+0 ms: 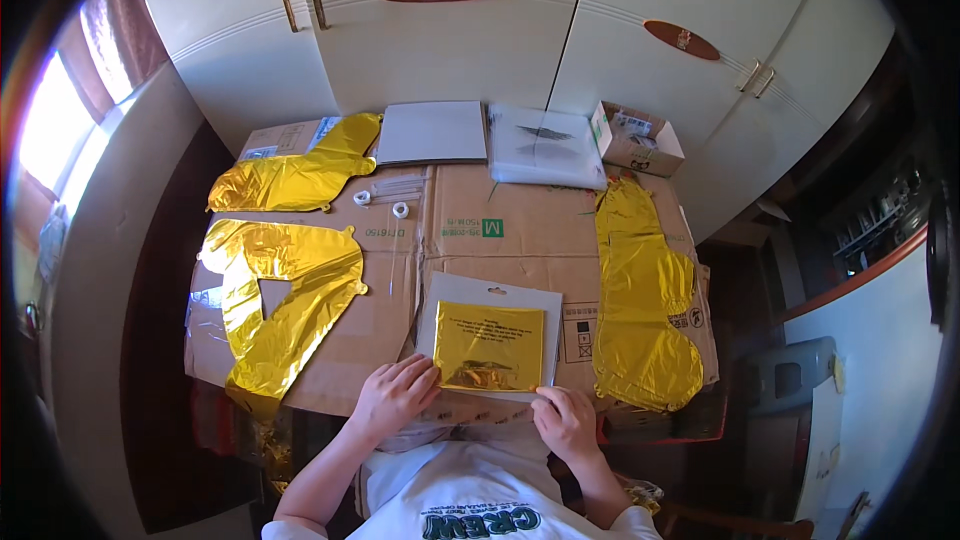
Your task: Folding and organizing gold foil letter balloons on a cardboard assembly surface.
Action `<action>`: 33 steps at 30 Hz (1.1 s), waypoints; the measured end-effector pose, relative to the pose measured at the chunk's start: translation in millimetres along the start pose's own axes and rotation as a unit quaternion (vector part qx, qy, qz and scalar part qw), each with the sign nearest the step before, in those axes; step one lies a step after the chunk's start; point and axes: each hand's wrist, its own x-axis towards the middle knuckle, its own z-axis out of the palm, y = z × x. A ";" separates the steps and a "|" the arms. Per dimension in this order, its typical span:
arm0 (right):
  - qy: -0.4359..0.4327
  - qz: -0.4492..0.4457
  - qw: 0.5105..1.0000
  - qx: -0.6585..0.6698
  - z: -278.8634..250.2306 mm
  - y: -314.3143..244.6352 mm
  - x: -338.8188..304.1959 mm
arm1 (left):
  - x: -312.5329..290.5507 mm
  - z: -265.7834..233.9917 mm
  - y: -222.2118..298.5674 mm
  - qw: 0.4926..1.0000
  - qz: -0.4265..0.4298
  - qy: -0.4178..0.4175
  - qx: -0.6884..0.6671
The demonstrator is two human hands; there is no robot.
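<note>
A folded gold foil balloon point(490, 345) with small dark print lies flat on a white header card point(552, 312) with a hanging slot at its top edge. My left hand point(400, 396) is at the balloon's lower left corner, fingers together and closed on its edge. At the lower right corner, my right hand point(567, 422) pinches the edge between thumb and bent fingers. The undersides of both grips are hidden.
Brown cardboard point(470, 202) covers the table. Unfolded gold foil balloons lie at the left point(320, 270), far left point(300, 175) and right point(645, 300). Along the back are grey-white cards point(432, 132), clear plastic bags point(545, 145) and a small open box point(640, 145). White ribbon rolls point(401, 210) lie nearby.
</note>
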 end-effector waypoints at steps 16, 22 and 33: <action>-0.060 -0.083 0.991 -0.085 1.9 9.3 14.8 | -7.0 7.9 0.9 0.998 0.063 0.009 0.029; -0.137 0.009 0.985 -0.105 3.9 2.2 19.8 | -4.8 6.9 2.3 0.998 0.054 0.012 0.025; -0.129 0.021 0.987 -0.092 12.2 -11.9 9.7 | -5.1 11.0 6.2 0.998 0.032 0.042 0.029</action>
